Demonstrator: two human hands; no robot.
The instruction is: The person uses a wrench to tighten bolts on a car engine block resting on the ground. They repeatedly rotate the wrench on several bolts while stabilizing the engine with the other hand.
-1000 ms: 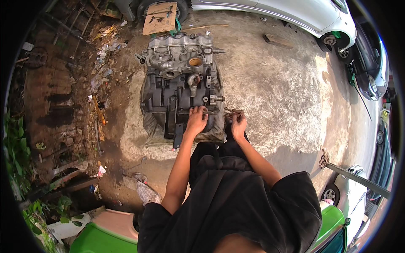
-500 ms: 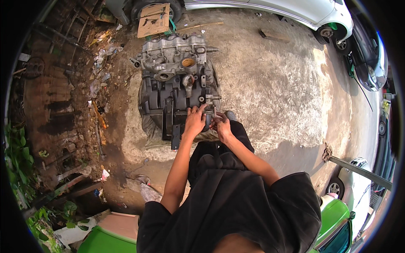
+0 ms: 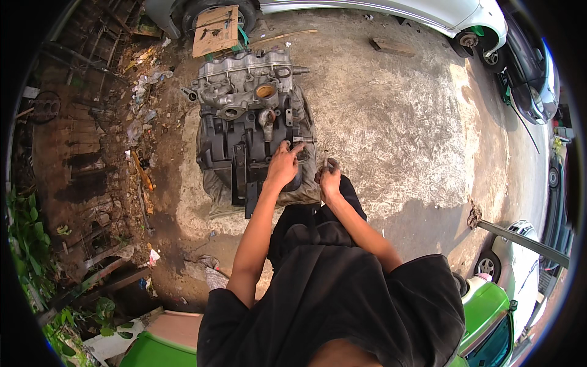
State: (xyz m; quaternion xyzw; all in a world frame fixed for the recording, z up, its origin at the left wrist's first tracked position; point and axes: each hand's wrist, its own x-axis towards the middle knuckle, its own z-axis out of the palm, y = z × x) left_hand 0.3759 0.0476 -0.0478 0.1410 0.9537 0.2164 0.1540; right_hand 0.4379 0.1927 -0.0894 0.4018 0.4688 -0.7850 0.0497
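An engine (image 3: 244,131) stands on a dirty cloth (image 3: 309,116) in front of me, with a silvery upper part and a dark lower block. My left hand (image 3: 283,168) rests on the block's near right side. Its fingers are stretched out, and their tips touch the block beside a small metal fitting (image 3: 301,140) at its right edge. Just right of the engine, apart from it, my right hand (image 3: 330,182) is closed around a thin, short, greyish thing (image 3: 326,163) that pokes up past the fingers. Its kind is too small to tell.
A cardboard sheet (image 3: 215,30) with dark small items lies beyond the engine, by the wheel of a silver car (image 3: 367,7). A wooden block (image 3: 392,47) is on the concrete floor (image 3: 391,122). Litter and debris (image 3: 143,122) line the left side. A metal post (image 3: 523,243) sticks in from the right.
My right hand has come away from the engine's right side and moved a little to the right, still closed. The left hand's fingertips have shifted slightly farther up the block.
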